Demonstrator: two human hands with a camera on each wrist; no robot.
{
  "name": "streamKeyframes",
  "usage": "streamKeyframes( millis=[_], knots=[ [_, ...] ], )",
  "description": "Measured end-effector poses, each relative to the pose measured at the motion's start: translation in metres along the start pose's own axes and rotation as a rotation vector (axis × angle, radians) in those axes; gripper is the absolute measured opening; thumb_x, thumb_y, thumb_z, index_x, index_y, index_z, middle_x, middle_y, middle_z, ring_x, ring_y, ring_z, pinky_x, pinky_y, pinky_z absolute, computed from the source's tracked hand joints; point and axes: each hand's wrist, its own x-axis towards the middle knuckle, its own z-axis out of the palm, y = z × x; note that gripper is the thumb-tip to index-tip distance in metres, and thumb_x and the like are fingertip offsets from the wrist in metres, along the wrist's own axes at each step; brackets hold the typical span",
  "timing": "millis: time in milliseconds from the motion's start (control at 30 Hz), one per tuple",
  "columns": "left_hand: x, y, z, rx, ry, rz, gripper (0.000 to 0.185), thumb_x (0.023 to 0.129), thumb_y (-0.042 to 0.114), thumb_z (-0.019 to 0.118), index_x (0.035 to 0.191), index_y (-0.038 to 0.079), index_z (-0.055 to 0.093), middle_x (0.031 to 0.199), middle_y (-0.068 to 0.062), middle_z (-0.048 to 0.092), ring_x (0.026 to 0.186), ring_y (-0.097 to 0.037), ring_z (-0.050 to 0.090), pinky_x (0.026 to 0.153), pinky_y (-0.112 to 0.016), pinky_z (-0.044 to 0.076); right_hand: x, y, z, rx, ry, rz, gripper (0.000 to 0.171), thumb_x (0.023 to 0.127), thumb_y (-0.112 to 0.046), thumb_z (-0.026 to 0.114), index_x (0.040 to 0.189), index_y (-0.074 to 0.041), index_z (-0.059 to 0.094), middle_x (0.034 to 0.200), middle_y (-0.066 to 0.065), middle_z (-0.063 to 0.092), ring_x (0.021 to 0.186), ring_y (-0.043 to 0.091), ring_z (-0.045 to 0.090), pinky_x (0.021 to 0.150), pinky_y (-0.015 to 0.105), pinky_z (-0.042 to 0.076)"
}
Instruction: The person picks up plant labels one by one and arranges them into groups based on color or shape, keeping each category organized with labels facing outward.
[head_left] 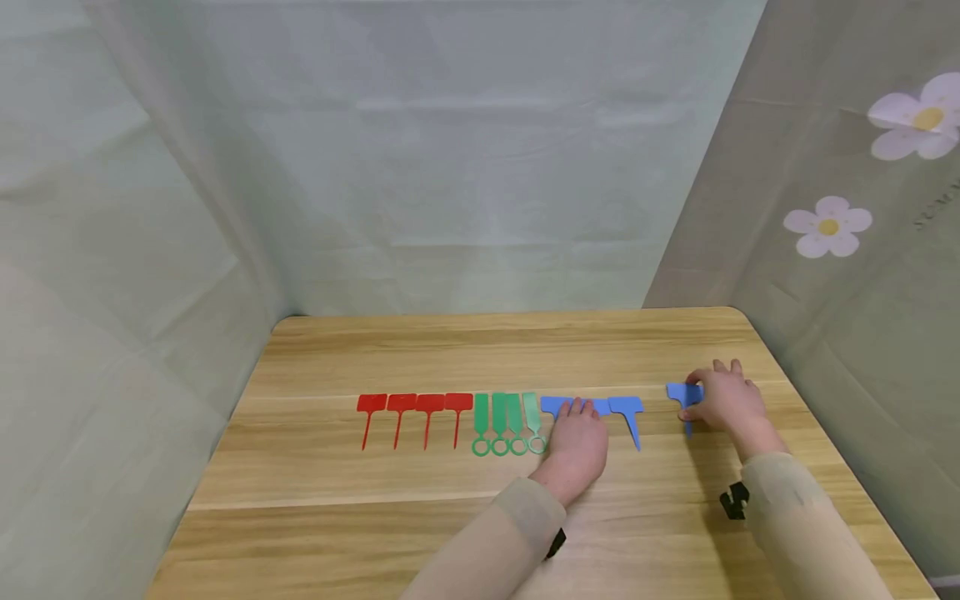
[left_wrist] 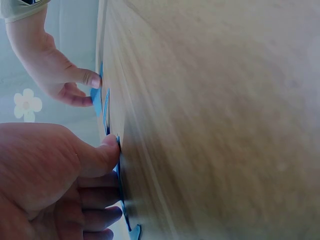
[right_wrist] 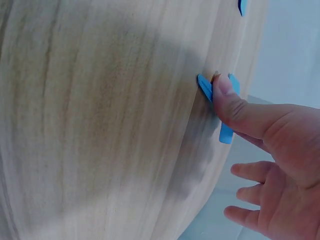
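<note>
My right hand (head_left: 729, 407) pinches a blue T-shaped plant label (head_left: 679, 392) between thumb and forefinger, its pointed stem toward me. In the right wrist view the other fingers are spread away from this label (right_wrist: 226, 134). My left hand (head_left: 579, 446) rests over blue T-shaped labels in the row and hides part of them. Its thumb and fingertips touch the label edges (left_wrist: 120, 170) close to the tabletop. One blue label (head_left: 626, 405) shows just right of the left hand, another blue head (head_left: 553, 404) just left of it.
Left of the blue labels, several green ring-ended tags (head_left: 499, 417) stand side by side, followed by several red T-shaped labels (head_left: 431, 404). All lie on a wooden table (head_left: 337, 533). Hanging cloth (head_left: 480, 167) surrounds the table at the back and sides.
</note>
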Motion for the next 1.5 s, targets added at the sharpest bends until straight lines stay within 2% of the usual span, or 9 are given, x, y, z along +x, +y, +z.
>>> streamKeyframes(
  millis=[233,400,500,633,833,933,1000,1200,1500],
  knots=[
    [0.0,0.003,0.0,0.007,0.014,0.012,0.048,0.11,0.031,0.057,0.157,0.018,0.057,0.165,0.006,0.047,0.154,-0.015,0.04,0.127,-0.034,0.03,-0.001,0.005,-0.004,0.077,-0.011,-0.019,0.024,0.103,-0.021,0.072,0.113,0.002,0.071,0.153,0.049,0.031,0.146,0.073,0.013,0.108,0.086,0.026],
    [0.001,0.004,0.0,0.022,0.007,0.01,0.049,0.11,0.033,0.056,0.158,0.02,0.056,0.165,0.007,0.046,0.155,-0.014,0.038,0.127,-0.033,0.029,-0.002,0.007,-0.012,0.133,-0.042,-0.097,0.029,0.108,-0.016,0.061,0.109,0.011,0.071,0.125,0.042,0.062,0.134,0.068,0.041,0.117,0.079,0.021],
    [0.001,0.003,0.0,0.024,0.003,0.006,0.049,0.11,0.033,0.056,0.158,0.02,0.056,0.165,0.007,0.046,0.155,-0.014,0.038,0.127,-0.033,0.029,-0.003,0.003,-0.019,0.196,-0.088,-0.104,0.034,0.108,-0.018,0.06,0.112,0.015,0.07,0.13,0.045,0.059,0.131,0.067,0.045,0.115,0.077,0.027],
    [0.001,0.002,-0.001,0.026,0.004,0.002,0.049,0.11,0.033,0.057,0.157,0.019,0.056,0.165,0.006,0.047,0.155,-0.014,0.039,0.127,-0.033,0.029,-0.003,-0.006,-0.022,0.26,-0.126,-0.101,0.036,0.107,-0.022,0.063,0.113,0.013,0.071,0.145,0.052,0.042,0.14,0.071,0.03,0.116,0.078,0.024],
    [0.0,0.001,0.0,0.029,0.023,0.005,0.049,0.109,0.034,0.058,0.156,0.02,0.058,0.163,0.007,0.049,0.153,-0.014,0.04,0.126,-0.033,0.031,0.002,-0.019,-0.014,0.267,-0.14,-0.146,0.031,0.105,-0.021,0.065,0.105,0.009,0.075,0.123,0.037,0.058,0.136,0.067,0.039,0.121,0.078,0.005],
    [0.0,0.001,0.0,0.027,0.024,0.004,0.048,0.11,0.033,0.057,0.156,0.02,0.058,0.163,0.007,0.049,0.153,-0.014,0.041,0.126,-0.034,0.03,0.004,-0.022,-0.01,0.27,-0.137,-0.144,0.03,0.105,-0.02,0.065,0.104,0.008,0.075,0.127,0.04,0.055,0.141,0.073,0.025,0.12,0.08,0.002],
    [0.001,0.001,0.0,0.025,0.022,0.004,0.048,0.11,0.033,0.057,0.156,0.02,0.059,0.163,0.007,0.049,0.153,-0.014,0.04,0.126,-0.034,0.03,0.006,-0.023,-0.007,0.273,-0.126,-0.141,0.028,0.105,-0.019,0.066,0.101,0.007,0.075,0.126,0.04,0.054,0.142,0.077,0.016,0.118,0.082,0.001],
    [0.002,0.002,0.001,0.022,0.015,0.002,0.048,0.11,0.033,0.058,0.156,0.02,0.058,0.164,0.006,0.048,0.154,-0.014,0.04,0.127,-0.034,0.03,0.012,-0.022,0.003,0.229,-0.067,-0.149,0.024,0.104,-0.017,0.068,0.096,0.005,0.076,0.112,0.031,0.061,0.136,0.073,0.028,0.118,0.081,0.0],
    [0.003,0.003,-0.002,0.032,-0.006,0.005,0.048,0.11,0.033,0.057,0.157,0.021,0.057,0.164,0.006,0.048,0.154,-0.015,0.039,0.127,-0.034,0.029,0.014,-0.022,0.01,0.222,-0.078,-0.075,0.025,0.106,-0.022,0.065,0.099,0.001,0.073,0.144,0.054,0.036,0.14,0.083,0.001,0.11,0.088,0.018]
  ],
)
